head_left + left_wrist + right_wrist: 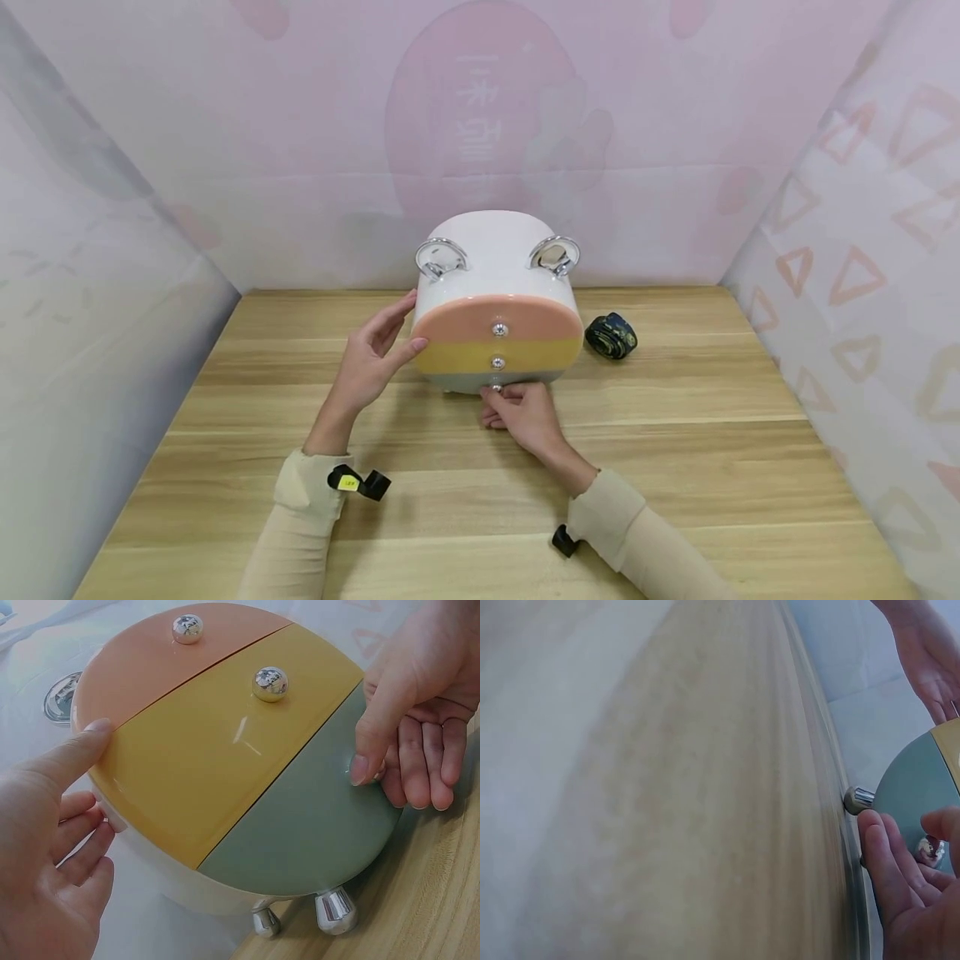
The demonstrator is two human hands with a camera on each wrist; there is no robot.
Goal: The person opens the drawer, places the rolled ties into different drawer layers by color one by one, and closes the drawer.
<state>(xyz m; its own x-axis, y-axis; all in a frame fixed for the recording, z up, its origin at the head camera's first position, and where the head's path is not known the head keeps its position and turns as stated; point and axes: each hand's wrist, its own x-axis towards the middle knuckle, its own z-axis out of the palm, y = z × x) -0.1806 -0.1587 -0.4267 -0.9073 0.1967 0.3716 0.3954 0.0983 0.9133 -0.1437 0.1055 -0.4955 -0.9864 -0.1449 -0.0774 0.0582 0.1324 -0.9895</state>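
Note:
A small white cabinet (491,237) with an oval front stands on the table, its orange drawer (161,656) on top, yellow drawer (225,746) in the middle and green drawer (300,817) at the bottom. Each drawer has a round silver knob. My left hand (367,358) rests against the cabinet's left side, its thumb on the front edge and its fingers along the side. With thumb and index finger, my right hand (528,417) pinches the lowest drawer knob (930,851), partly hidden in the head view. All drawers look flush in the left wrist view.
Two silver ring-shaped ears (441,257) stick out of the cabinet's top, and short silver feet (336,911) hold it up. A rolled dark patterned strap (611,336) lies to its right on the wooden table (697,450). Pale printed cloth walls (315,125) stand behind and at both sides.

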